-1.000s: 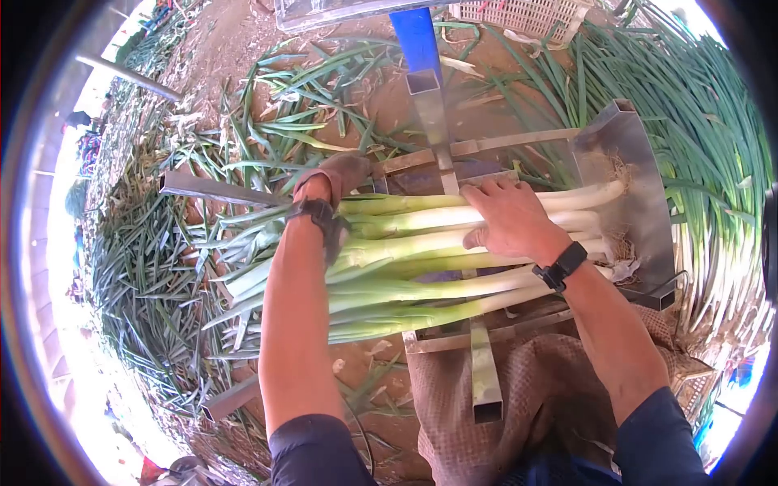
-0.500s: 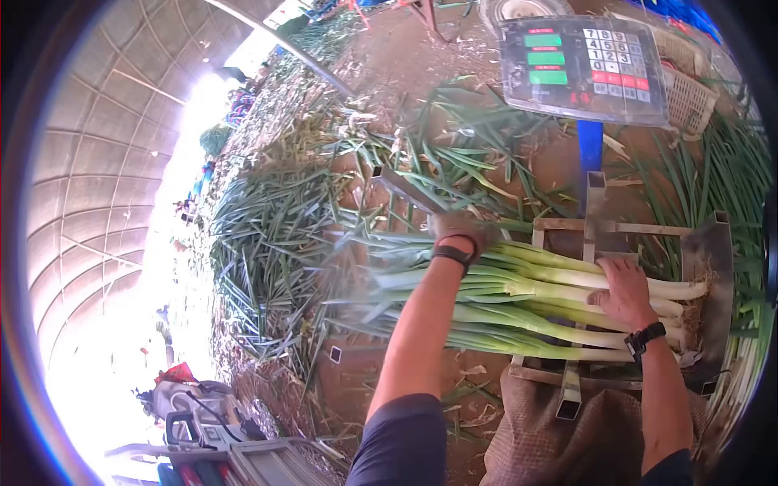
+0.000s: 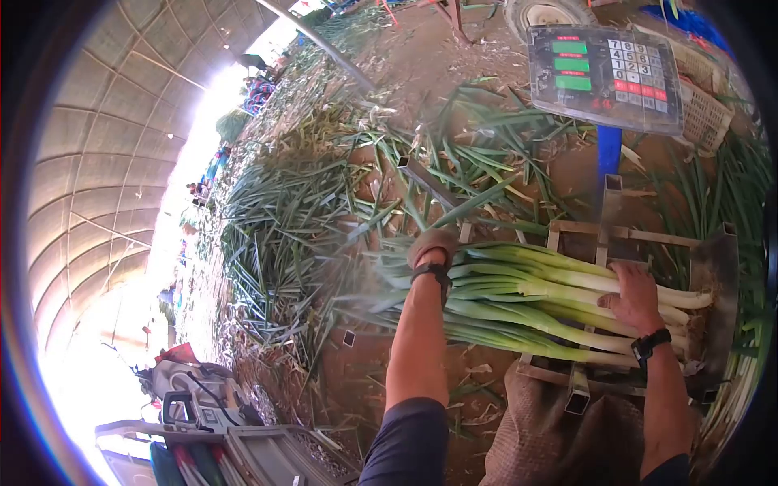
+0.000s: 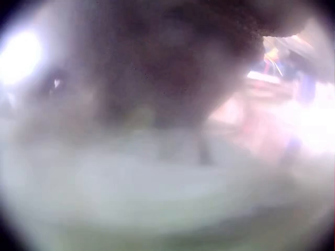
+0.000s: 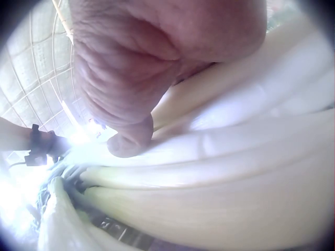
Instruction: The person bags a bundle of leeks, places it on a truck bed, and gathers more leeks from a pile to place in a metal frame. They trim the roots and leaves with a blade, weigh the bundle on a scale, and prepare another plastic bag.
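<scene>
A bundle of large green onions (image 3: pixel 535 308) lies across a metal frame (image 3: pixel 628 232), leaves to the left, roots (image 3: pixel 703 312) against an upright metal plate (image 3: pixel 725 259) at the right. Over the white stems is my bare right hand (image 3: pixel 636 297), gripping part of the bundle; the right wrist view shows its thumb (image 5: pixel 131 141) pressed on a stem. My left hand (image 3: pixel 433 251), in a brownish glove, is down among the green leaves, its fingers hidden beneath it. The left wrist view is too blurred to show what that hand holds.
Beyond the frame stands a scale display (image 3: pixel 608 79) on a blue post (image 3: pixel 609 150). A heap of cut leaves (image 3: pixel 288 227) covers the ground to the left. Metal bars (image 3: pixel 429 185) stick out leftward. Brown sacking (image 3: pixel 559 437) hangs at the front, and more onions (image 3: pixel 741 356) lie far right.
The head view has swung left, bringing the scale display and a greenhouse wall into sight. My left hand has slid leftward along the leaves towards their tips. My right hand stays on the stems.
</scene>
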Tool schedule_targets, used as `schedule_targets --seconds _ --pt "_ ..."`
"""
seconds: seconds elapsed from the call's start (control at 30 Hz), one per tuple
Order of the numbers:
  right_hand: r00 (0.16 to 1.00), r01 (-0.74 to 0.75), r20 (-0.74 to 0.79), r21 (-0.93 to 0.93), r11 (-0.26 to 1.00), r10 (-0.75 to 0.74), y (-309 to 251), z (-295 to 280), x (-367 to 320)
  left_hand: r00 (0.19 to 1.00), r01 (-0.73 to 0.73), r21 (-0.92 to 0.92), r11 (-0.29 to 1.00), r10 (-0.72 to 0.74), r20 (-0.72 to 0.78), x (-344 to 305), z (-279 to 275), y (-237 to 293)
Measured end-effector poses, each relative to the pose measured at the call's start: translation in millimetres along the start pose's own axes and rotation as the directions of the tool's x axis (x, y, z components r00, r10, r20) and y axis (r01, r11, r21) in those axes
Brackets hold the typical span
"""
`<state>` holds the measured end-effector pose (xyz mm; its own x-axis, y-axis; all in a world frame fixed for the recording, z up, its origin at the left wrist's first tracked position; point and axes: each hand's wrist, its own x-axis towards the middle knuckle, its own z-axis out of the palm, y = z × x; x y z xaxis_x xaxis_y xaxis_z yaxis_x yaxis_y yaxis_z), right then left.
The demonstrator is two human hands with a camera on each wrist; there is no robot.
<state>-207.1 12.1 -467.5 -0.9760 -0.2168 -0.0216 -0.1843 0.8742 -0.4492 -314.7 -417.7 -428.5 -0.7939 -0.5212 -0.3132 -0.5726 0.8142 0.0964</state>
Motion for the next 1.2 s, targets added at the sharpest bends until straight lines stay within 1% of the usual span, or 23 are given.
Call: schedule_targets --seconds 0.03,0.1,0.2,0.3,0.33,0.43,0.53,0.57,0.63,0.67,0.7,0.73,0.8,0.83,0.87,0.97,1.0,1.03,1.07,1.1,1.13,1.17,1.2 --pt "1.000 0.003 0.005 -0.007 1.000 -0.003 0.5 -0.6 0.2 0.983 -0.158 0.121 0.980 0.145 0.109 33.7 21.0 -22.9" --pt "1.000 0.005 0.016 -0.015 1.000 -0.005 0.9 -0.9 1.1 0.971 -0.183 0.055 0.982 0.171 0.170 46.6 23.7 -43.3" --pt "1.000 -0.025 0.006 -0.016 1.000 0.025 -1.3 -0.2 1.6 0.987 0.011 -0.173 0.985 0.017 0.159 45.0 28.6 -75.6" --pt "0.997 -0.072 0.036 -0.008 0.997 0.072 -0.8 0.0 3.7 0.978 0.139 -0.465 0.874 -0.194 -0.073 40.7 33.1 -103.6" --pt "0.999 -0.027 0.027 0.007 1.000 0.027 1.8 4.4 7.5 0.941 0.100 -0.585 0.805 -0.268 -0.208 36.1 33.2 -107.6" --pt "1.000 0.027 0.007 0.048 0.998 -0.028 12.1 8.9 9.7 0.836 -0.310 -0.762 0.568 -0.219 -0.503 -9.5 16.9 -71.8" --pt "0.998 0.057 -0.005 0.089 0.994 -0.057 18.2 13.2 12.8 0.827 -0.556 -0.677 0.482 0.247 -0.504 -81.7 12.0 4.3" --pt "0.999 0.036 0.036 0.075 0.997 -0.039 15.8 7.6 13.2 0.785 -0.618 -0.530 0.581 0.420 -0.456 -102.1 23.8 27.9" --pt "0.997 0.008 0.071 -0.020 1.000 -0.007 8.1 3.3 15.2 0.624 -0.780 -0.178 0.600 0.720 -0.304 -141.7 55.0 67.5" --pt "0.997 0.043 -0.066 -0.088 0.995 -0.048 6.7 14.3 13.8 0.615 -0.766 0.026 0.642 0.745 -0.258 -154.9 82.4 81.7" --pt "0.996 -0.090 -0.011 -0.109 0.990 0.089 -11.4 4.8 12.9 0.602 -0.725 0.244 0.644 0.764 -0.230 -165.5 110.1 93.1" --pt "0.982 0.031 -0.179 -0.178 0.984 -0.064 -22.9 -2.9 -2.5 0.593 -0.635 0.465 0.617 0.775 -0.220 -168.8 129.3 94.8" --pt "0.975 0.189 -0.104 -0.067 0.980 -0.195 -51.6 -78.5 -45.3 0.576 -0.658 0.488 0.573 0.801 -0.163 -140.6 146.5 79.0" --pt "0.963 0.266 -0.047 0.046 0.963 -0.264 -58.8 -116.4 -61.8 0.570 -0.730 0.369 0.575 0.810 -0.135 -109.8 153.4 61.7" --pt "0.944 0.327 -0.092 0.122 0.937 -0.317 -54.9 -156.3 -91.9 0.577 -0.759 0.289 0.584 0.808 -0.117 -108.9 152.5 63.0" --pt "0.918 0.307 -0.342 0.294 0.905 -0.200 0.7 -208.2 -182.7 0.623 -0.768 0.134 0.626 0.779 -0.067 -154.3 113.3 87.0" --pt "0.744 0.416 -0.661 0.343 0.842 -0.098 32.9 -189.6 -203.4 0.644 -0.758 0.099 0.645 0.764 -0.046 -172.7 108.2 94.7" --pt "0.883 0.180 -0.465 0.454 0.873 0.059 66.7 -198.6 -234.2 0.647 -0.741 0.203 0.640 0.761 -0.038 -183.9 114.3 97.8" --pt "0.866 -0.003 -0.402 0.589 0.808 0.296 100.9 -186.8 -259.2 0.649 -0.707 0.301 0.640 0.757 -0.084 -193.2 122.4 99.4" --pt "0.745 -0.355 -0.304 0.573 0.738 0.594 136.6 -167.2 -283.2 0.640 -0.669 0.397 0.628 0.759 -0.122 -200.5 132.7 100.8" --pt "0.646 -0.458 -0.351 0.533 0.712 0.678 190.1 -128.1 -310.3 0.621 -0.627 0.486 0.609 0.767 -0.160 -205.4 142.8 105.1" --pt "0.539 -0.690 -0.171 0.473 0.549 0.825 237.8 -97.3 -337.6 0.676 -0.571 0.520 0.635 0.724 -0.141 -206.7 144.6 110.3" --pt "0.507 -0.752 -0.138 0.411 0.515 0.851 279.8 -61.2 -366.8 0.641 -0.594 0.512 0.621 0.749 -0.165 -195.6 151.0 103.9"
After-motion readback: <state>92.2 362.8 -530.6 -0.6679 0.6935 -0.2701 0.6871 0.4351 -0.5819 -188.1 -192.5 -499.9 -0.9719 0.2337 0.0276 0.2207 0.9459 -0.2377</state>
